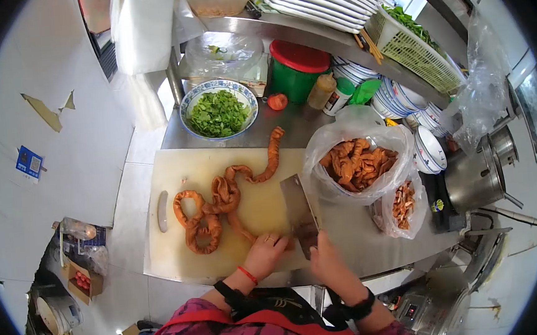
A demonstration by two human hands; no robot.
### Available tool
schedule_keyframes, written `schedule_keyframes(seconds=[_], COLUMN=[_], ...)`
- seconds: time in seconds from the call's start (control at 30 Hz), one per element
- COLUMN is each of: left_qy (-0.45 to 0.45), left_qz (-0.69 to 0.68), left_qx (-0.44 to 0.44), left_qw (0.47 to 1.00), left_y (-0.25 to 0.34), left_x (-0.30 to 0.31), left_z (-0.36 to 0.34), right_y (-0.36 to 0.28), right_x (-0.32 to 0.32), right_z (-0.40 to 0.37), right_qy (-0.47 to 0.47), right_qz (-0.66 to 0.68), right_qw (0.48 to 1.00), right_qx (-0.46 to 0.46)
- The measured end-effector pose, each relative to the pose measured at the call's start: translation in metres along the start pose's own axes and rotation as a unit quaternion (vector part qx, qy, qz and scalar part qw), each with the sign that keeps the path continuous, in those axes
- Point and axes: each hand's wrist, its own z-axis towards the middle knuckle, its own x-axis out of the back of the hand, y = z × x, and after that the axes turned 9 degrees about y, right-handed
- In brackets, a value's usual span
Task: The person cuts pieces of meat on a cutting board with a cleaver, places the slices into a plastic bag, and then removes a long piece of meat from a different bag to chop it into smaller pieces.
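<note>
A long, brown, coiled piece of meat (225,194) lies across the white cutting board (163,168). Its lower end runs under my left hand (267,255), whose fingers are pressed down on it near the board's front. Just right of those fingers stands a wide cleaver (299,209), its blade over the board's right part. My right hand (326,260) is closed round the cleaver's handle. Beyond the board's right side, a plastic-lined bowl (326,191) holds brown cut pieces (361,164). A smaller bag (377,213) of chopped pieces sits in front of it.
Behind the board are a bowl of chopped greens (218,114), a tomato (277,101), a green tub (296,72) with a red lid and bottles (321,91). Stacked bowls (429,150) and a metal pot (473,178) stand right. A shelf (240,27) overhangs the back.
</note>
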Motion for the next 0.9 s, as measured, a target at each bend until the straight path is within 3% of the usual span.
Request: schedule_keyframes(seconds=[0.03, 0.1, 0.17, 0.4, 0.53, 0.7, 0.8, 0.9], left_qy=[-0.004, -0.01, -0.034, -0.065, -0.073, -0.055, -0.04, -0.077], left_qz=[-0.001, 0.011, 0.02, 0.05, 0.006, 0.018, 0.011, -0.011], left_qx=[0.001, -0.084, -0.088, -0.103, -0.073, -0.053, -0.054, -0.04], left_qw=[1.0, 0.996, 0.995, 0.991, 0.995, 0.997, 0.998, 0.996], left_y=[0.003, 0.0, -0.011, -0.031, -0.026, -0.021, -0.022, -0.026], left_x=[0.014, 0.044, 0.057, 0.051, 0.046, 0.036, 0.034, 0.03], left_z=[0.003, 0.015, 0.015, 0.013, 0.013, 0.003, 0.003, -0.006], right_y=[-0.006, -0.021, -0.031, -0.024, -0.014, -0.017, -0.014, -0.005], right_x=[0.015, 0.035, 0.042, 0.041, 0.046, 0.043, 0.031, 0.003], right_z=[-0.01, -0.02, -0.027, -0.027, -0.021, -0.025, -0.021, -0.012], right_qy=[-0.02, -0.04, -0.18, -0.138, -0.092, -0.124, -0.19, -0.213], right_qz=[-0.016, -0.035, -0.044, -0.033, -0.031, -0.051, -0.064, -0.108], right_qw=[0.999, 0.998, 0.98, 0.983, 0.993, 0.991, 0.979, 0.97], right_qx=[0.02, 0.046, -0.078, -0.114, -0.07, -0.032, -0.048, -0.038])
